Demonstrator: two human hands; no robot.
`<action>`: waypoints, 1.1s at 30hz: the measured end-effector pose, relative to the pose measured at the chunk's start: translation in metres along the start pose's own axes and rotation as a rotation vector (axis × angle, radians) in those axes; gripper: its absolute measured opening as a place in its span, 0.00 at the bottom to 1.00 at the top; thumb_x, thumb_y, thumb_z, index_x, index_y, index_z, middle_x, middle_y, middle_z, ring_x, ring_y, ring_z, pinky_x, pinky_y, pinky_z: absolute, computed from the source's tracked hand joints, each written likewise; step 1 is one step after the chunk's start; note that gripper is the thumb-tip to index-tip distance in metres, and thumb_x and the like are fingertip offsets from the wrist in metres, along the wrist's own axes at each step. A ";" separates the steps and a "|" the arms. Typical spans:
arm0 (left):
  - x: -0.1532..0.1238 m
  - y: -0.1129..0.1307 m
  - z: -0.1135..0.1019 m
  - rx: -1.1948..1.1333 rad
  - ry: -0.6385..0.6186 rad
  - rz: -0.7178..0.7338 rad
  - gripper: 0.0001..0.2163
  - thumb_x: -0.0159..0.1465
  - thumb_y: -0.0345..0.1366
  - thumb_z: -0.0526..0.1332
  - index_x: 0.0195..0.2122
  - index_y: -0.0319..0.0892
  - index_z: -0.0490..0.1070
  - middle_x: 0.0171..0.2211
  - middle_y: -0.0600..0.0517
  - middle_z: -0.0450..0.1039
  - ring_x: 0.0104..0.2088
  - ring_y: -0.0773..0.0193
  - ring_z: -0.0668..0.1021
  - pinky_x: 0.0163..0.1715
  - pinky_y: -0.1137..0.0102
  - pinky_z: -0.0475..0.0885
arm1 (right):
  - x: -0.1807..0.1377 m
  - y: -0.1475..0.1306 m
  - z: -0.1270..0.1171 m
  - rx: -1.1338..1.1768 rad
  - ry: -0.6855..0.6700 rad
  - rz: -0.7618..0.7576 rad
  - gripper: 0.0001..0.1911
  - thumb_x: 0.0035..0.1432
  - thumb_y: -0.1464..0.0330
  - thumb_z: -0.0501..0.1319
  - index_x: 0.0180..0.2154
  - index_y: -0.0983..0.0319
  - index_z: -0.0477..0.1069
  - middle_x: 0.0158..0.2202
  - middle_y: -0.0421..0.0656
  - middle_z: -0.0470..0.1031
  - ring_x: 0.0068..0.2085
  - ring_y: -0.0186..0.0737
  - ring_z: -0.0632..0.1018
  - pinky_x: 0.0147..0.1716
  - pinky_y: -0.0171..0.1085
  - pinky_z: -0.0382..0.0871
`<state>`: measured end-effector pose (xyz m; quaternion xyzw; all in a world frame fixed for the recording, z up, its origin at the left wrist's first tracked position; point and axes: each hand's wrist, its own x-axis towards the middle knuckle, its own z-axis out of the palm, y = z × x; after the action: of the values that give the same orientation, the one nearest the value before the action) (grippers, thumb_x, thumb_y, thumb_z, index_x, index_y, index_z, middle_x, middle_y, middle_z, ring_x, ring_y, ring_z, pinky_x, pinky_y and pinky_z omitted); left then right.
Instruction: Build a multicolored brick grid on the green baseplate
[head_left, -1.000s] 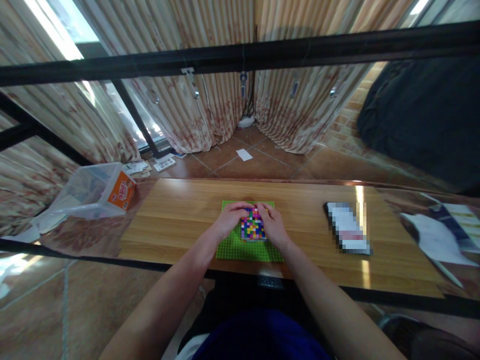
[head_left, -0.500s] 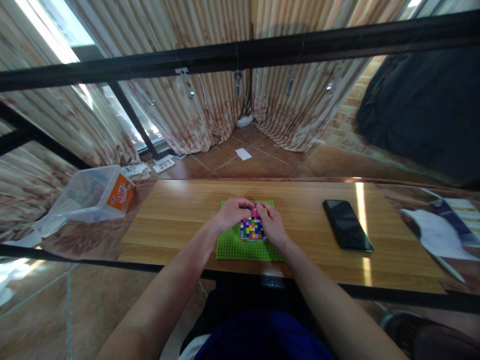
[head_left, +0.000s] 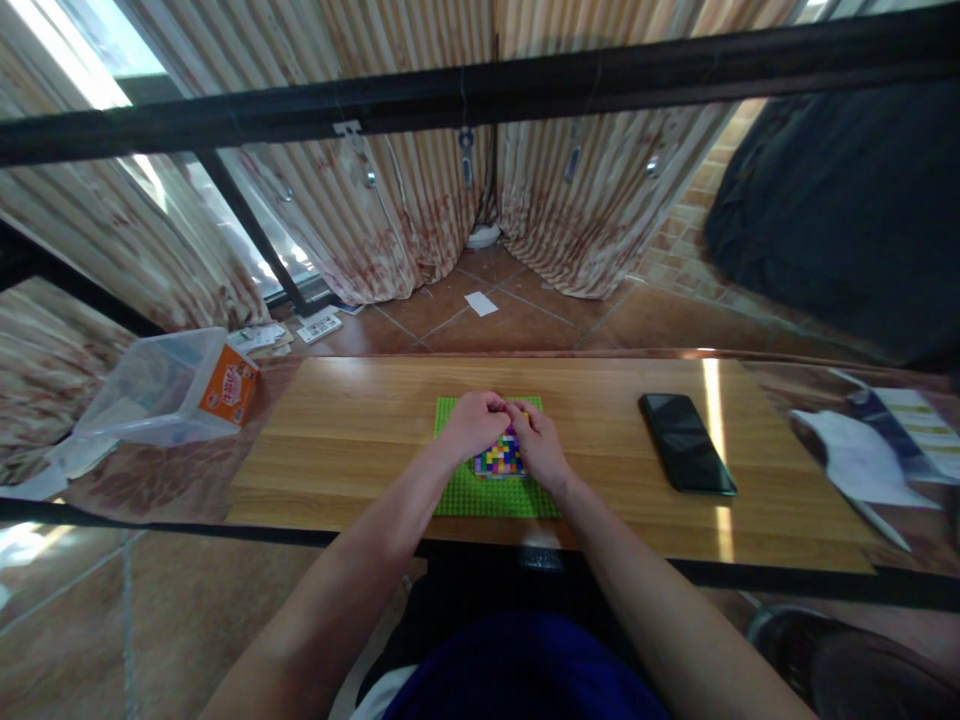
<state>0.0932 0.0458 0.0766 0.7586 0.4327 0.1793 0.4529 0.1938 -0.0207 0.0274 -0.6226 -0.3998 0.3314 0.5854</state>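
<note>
A green studded baseplate (head_left: 459, 495) lies on the wooden table (head_left: 352, 430) in front of me. A square patch of small multicoloured bricks (head_left: 498, 460) sits on it. My left hand (head_left: 474, 423) is curled into a loose fist over the far left edge of the patch. My right hand (head_left: 535, 448) rests against the patch's right side, its fingertips meeting the left hand's at the far edge. The fingers of both are pinched together on something small that I cannot make out.
A black phone (head_left: 684, 442) lies on the table to the right. Papers (head_left: 855, 462) lie further right. A clear plastic tub (head_left: 161, 388) with an orange label lies at the left end. A black bar (head_left: 480, 95) crosses overhead.
Both hands have drawn closer together at the far edge of the brick patch, covering more of it. The phone's screen has gone dark. The view shifted slightly.
</note>
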 end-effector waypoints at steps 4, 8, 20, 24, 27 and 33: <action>0.000 0.006 0.003 0.002 0.022 -0.011 0.07 0.50 0.27 0.58 0.25 0.38 0.77 0.20 0.53 0.72 0.24 0.65 0.71 0.28 0.70 0.65 | 0.001 0.003 0.000 0.001 0.004 0.011 0.18 0.56 0.55 0.55 0.36 0.61 0.74 0.35 0.43 0.78 0.39 0.41 0.75 0.42 0.37 0.66; -0.001 0.007 0.004 0.020 0.026 -0.003 0.08 0.50 0.26 0.57 0.24 0.38 0.77 0.18 0.53 0.71 0.23 0.65 0.70 0.28 0.70 0.65 | 0.001 0.004 0.000 0.002 0.007 0.006 0.18 0.56 0.55 0.55 0.36 0.61 0.74 0.34 0.43 0.78 0.39 0.41 0.75 0.41 0.38 0.66; -0.004 -0.002 0.001 -0.245 0.010 -0.041 0.12 0.50 0.25 0.55 0.29 0.37 0.78 0.25 0.50 0.77 0.28 0.65 0.75 0.34 0.70 0.70 | 0.000 0.003 0.000 -0.013 0.013 -0.032 0.19 0.56 0.54 0.54 0.35 0.61 0.75 0.33 0.41 0.77 0.37 0.40 0.75 0.39 0.37 0.66; -0.007 -0.013 -0.005 -0.602 0.011 -0.067 0.12 0.50 0.25 0.56 0.30 0.38 0.78 0.30 0.48 0.78 0.35 0.63 0.77 0.41 0.69 0.71 | 0.001 0.007 0.001 -0.002 0.025 -0.019 0.21 0.56 0.52 0.55 0.34 0.62 0.75 0.31 0.40 0.76 0.35 0.39 0.74 0.38 0.36 0.65; -0.010 -0.018 -0.004 -0.644 0.005 -0.053 0.09 0.53 0.30 0.59 0.32 0.38 0.77 0.32 0.48 0.78 0.37 0.63 0.77 0.44 0.67 0.70 | 0.001 0.009 0.002 0.044 0.043 0.000 0.25 0.56 0.49 0.52 0.32 0.62 0.75 0.29 0.41 0.76 0.34 0.39 0.74 0.36 0.36 0.66; -0.015 -0.026 0.009 -0.558 0.019 0.034 0.09 0.54 0.33 0.65 0.37 0.38 0.76 0.37 0.48 0.78 0.36 0.65 0.77 0.42 0.68 0.71 | -0.001 0.010 0.003 0.123 0.044 0.039 0.29 0.58 0.47 0.48 0.35 0.62 0.76 0.32 0.43 0.78 0.37 0.42 0.76 0.40 0.38 0.68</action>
<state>0.0783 0.0343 0.0520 0.6099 0.3581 0.3063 0.6371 0.1918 -0.0206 0.0173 -0.6000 -0.3535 0.3530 0.6248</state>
